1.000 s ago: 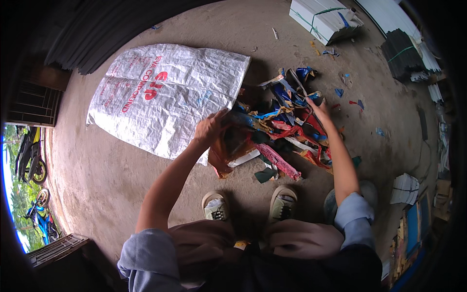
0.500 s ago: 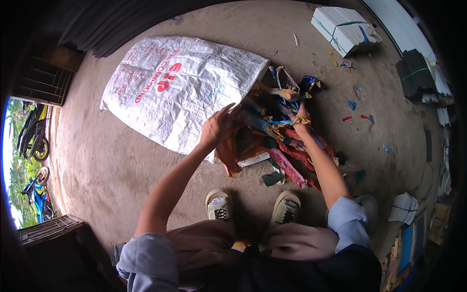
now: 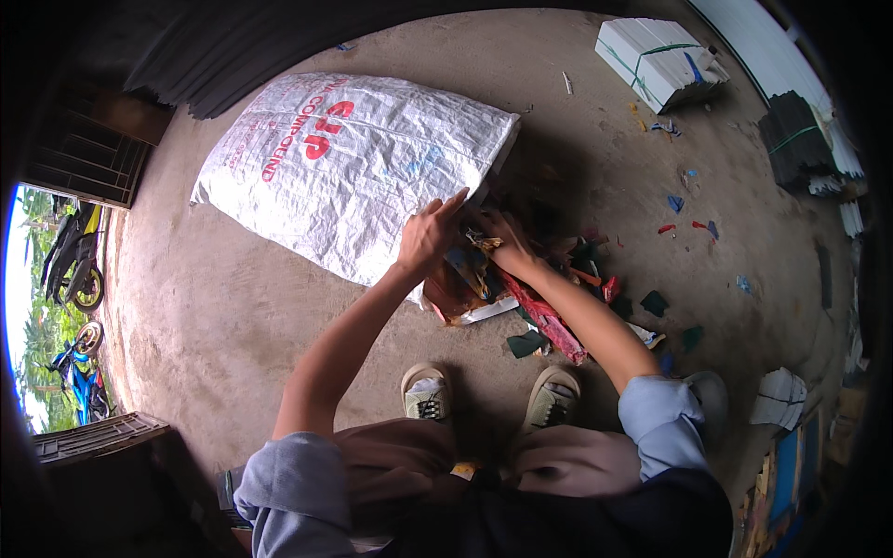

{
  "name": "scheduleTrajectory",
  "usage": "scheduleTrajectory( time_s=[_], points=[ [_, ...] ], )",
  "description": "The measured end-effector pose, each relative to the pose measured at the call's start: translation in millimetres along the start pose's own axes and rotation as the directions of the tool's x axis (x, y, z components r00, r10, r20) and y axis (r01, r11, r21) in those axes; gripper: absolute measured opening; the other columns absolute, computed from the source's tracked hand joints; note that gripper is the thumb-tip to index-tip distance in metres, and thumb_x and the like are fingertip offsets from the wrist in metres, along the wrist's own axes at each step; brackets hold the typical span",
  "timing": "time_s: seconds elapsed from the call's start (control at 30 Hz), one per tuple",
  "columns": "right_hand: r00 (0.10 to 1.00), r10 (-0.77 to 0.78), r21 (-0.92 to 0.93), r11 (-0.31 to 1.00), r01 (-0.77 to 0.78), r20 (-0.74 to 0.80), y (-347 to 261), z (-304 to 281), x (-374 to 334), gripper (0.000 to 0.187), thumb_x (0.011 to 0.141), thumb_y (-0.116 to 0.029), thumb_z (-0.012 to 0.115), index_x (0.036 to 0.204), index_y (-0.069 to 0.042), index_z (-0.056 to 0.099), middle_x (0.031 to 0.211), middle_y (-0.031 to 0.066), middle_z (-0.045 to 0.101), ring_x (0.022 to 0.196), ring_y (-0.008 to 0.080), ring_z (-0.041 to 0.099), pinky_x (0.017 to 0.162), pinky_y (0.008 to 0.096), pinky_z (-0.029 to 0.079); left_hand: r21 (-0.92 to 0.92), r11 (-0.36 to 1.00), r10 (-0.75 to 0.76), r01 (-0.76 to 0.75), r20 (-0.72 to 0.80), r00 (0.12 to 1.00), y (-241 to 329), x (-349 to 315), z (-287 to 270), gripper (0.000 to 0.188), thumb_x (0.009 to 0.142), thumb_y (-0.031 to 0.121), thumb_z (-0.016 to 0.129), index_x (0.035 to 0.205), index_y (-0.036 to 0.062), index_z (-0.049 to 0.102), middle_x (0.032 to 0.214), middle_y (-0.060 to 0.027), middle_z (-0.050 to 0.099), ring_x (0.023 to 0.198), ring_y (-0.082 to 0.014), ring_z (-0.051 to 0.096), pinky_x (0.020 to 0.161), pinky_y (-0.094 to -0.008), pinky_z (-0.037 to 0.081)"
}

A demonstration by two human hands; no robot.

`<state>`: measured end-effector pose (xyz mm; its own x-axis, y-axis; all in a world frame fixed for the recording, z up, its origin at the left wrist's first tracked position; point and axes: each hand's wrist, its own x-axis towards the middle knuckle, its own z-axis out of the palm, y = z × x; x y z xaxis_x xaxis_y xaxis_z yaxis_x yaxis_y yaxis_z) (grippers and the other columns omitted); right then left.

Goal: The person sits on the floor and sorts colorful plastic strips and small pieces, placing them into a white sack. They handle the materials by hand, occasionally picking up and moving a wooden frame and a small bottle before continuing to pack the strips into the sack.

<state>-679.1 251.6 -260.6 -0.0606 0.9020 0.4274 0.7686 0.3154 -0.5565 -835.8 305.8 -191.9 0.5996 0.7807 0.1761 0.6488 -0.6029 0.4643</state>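
Observation:
A large white woven sack [image 3: 363,177] with red print lies on the concrete floor, its mouth toward the right. My left hand [image 3: 430,234] grips the upper edge of that mouth, fingers on top of the fabric. Right at the opening is my right hand [image 3: 507,244], pressed among torn, coloured scraps; its fingertips are partly hidden. A thin tan strip [image 3: 484,242] lies against this hand. Below the opening are more scraps, among them a long pink-red piece [image 3: 544,321], a white strip [image 3: 488,311] and a dark green piece [image 3: 527,343].
Small blue and red bits, such as a blue scrap [image 3: 675,203], are strewn to the right. A strapped white bundle [image 3: 656,60] stands far right, with a dark strapped stack [image 3: 795,139] beyond it. My shoes [image 3: 428,391] are just below the scraps. Motorbikes [image 3: 79,260] show outside at left.
My right hand has moved left to the sack's mouth, and much of the scrap heap has gone from the floor beside it. The sack looks fuller; my left hand stays on its edge.

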Motion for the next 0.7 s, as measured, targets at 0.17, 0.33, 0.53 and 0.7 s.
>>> scheduleTrajectory(
  time_s=[0.17,0.33,0.53,0.7],
  points=[
    [0.944,0.275,0.211,0.927,-0.311,0.184,47,-5,-10,0.060,0.075,-0.016,0.066,0.129,-0.005,0.041,0.105,0.0141,0.045,0.108,0.0265,0.042,0.094,0.0340,0.033,0.146,0.989,-0.023,-0.014,0.245,0.969,1,9,18,0.055,0.078,0.027,0.061,0.129,0.0214,0.042,0.097,-0.0111,0.056,0.080,-0.0312,0.061,0.064,-0.0391,0.051],
    [0.828,0.561,0.544,0.690,-0.478,0.016,65,-86,-26,0.046,0.088,-0.017,0.052,0.130,-0.005,0.039,0.110,0.0102,0.055,0.099,0.0194,0.053,0.089,0.0294,0.039,0.267,0.963,-0.001,-0.043,0.164,0.986,-22,2,33,0.052,0.080,0.027,0.059,0.128,0.0188,0.042,0.100,-0.0123,0.056,0.083,-0.0324,0.061,0.065,-0.0424,0.050],
    [0.523,0.745,-0.140,0.619,-0.772,0.414,72,-137,-154,0.116,0.066,-0.055,0.069,0.140,-0.001,-0.003,0.141,0.0286,0.013,0.131,0.0393,0.020,0.105,0.0450,0.020,0.243,0.969,0.005,-0.053,0.194,0.981,-26,5,33,0.057,0.076,0.029,0.064,0.128,0.0208,0.041,0.104,-0.0115,0.056,0.084,-0.0329,0.061,0.067,-0.0416,0.051],
    [0.723,0.542,-0.387,0.833,-0.396,0.428,19,-104,-183,0.128,0.049,-0.046,0.081,0.142,-0.016,-0.003,0.137,0.0284,0.016,0.124,0.0473,0.023,0.097,0.0583,0.028,0.196,0.978,0.051,-0.077,0.135,0.990,-26,1,34,0.049,0.079,0.024,0.059,0.126,0.0193,0.043,0.100,-0.0131,0.057,0.081,-0.0335,0.061,0.067,-0.0430,0.050]
  ],
)
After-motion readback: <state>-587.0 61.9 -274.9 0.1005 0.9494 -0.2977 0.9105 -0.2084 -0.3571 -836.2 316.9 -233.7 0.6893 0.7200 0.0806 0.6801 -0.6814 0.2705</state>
